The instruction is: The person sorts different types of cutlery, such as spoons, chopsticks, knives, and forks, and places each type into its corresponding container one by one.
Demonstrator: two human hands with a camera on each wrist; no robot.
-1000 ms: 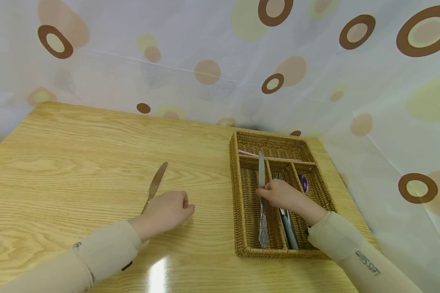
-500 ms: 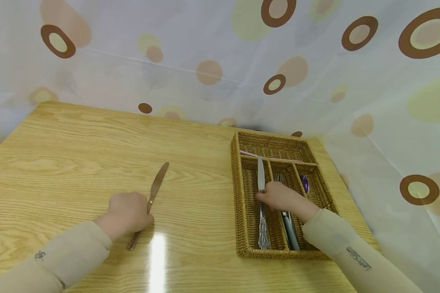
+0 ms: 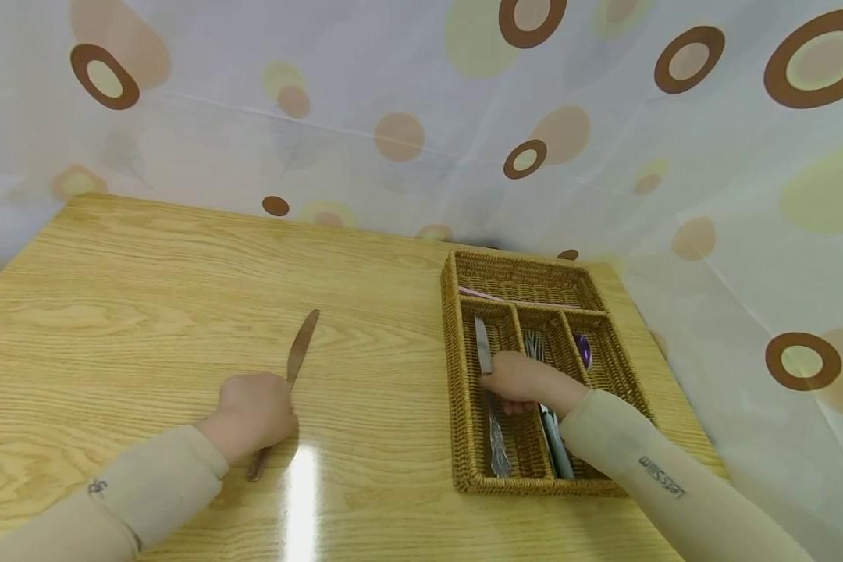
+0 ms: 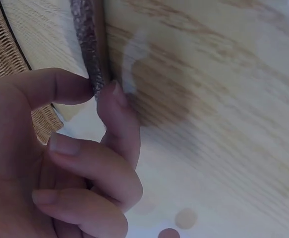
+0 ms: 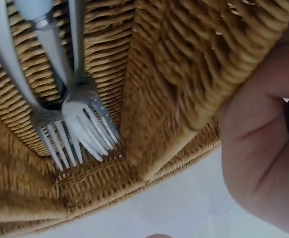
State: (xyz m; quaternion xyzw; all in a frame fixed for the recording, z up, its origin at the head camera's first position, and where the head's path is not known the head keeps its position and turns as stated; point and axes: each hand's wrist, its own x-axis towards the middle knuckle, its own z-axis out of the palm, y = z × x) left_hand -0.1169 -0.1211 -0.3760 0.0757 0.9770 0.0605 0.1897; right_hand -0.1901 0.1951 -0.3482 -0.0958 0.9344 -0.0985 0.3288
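My left hand pinches the handle of a copper-coloured table knife on the wooden table, blade pointing away. In the left wrist view, thumb and forefinger meet on the knife's patterned handle, while the other fingers stay curled. My right hand grips a silver table knife by its middle, down inside the left compartment of a wicker cutlery tray. Its ornate handle points toward me. The right wrist view catches only part of that hand beside the wicker divider; the knife is hidden there.
Several forks lie in the tray's middle compartment, along with a grey-handled piece. A purple spoon shows in the right compartment, and a thin pink stick in the back one. A dotted cloth hangs behind the table.
My left hand has gone left and taken hold of the copper-coloured knife's handle. My right hand has moved slightly left, and the silver knife has dropped lower into the left compartment.
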